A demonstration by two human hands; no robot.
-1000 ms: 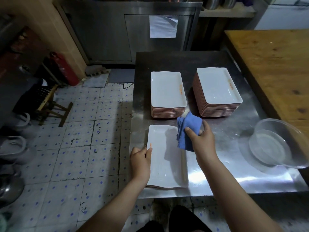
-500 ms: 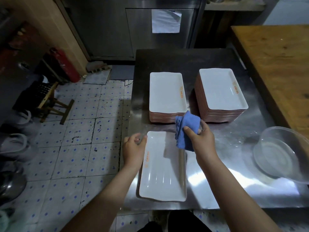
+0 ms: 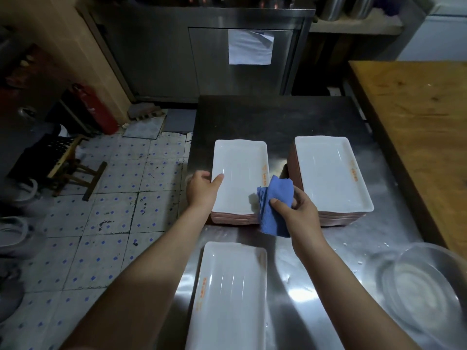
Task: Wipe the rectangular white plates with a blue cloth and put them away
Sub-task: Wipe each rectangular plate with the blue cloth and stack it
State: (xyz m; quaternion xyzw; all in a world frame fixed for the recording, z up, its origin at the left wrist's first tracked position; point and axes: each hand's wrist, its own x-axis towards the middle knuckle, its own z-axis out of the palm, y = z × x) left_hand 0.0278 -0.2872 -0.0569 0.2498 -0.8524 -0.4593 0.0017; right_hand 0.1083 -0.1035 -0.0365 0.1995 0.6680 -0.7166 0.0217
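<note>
While the left hand (image 3: 202, 190) grips the left rim of the top plate (image 3: 240, 178) on the left stack (image 3: 236, 218), thumb laid over the rim and fingers curled under it, I note the right hand (image 3: 300, 210) closed around a blue cloth (image 3: 274, 205), pinched between thumb and fingers. The cloth hangs bunched over the near right corner of that stack, touching the top plate's edge. I cannot tell whether the top plate is lifted clear of those beneath it.

The left stack stands near the middle of the steel worktop (image 3: 278, 122). A second stack (image 3: 331, 178), taller, stands just beside it on the right, apart from it by a narrow gap. Both top plates carry orange lettering along the right rim.

A single plate (image 3: 227, 296) lies flat at the worktop's near edge, close to the left corner, with orange lettering along its left rim; neither hand touches it.

A clear bowl (image 3: 427, 291) sits at the near right corner. Water droplets show on the steel between the bowl and the second stack.
</note>
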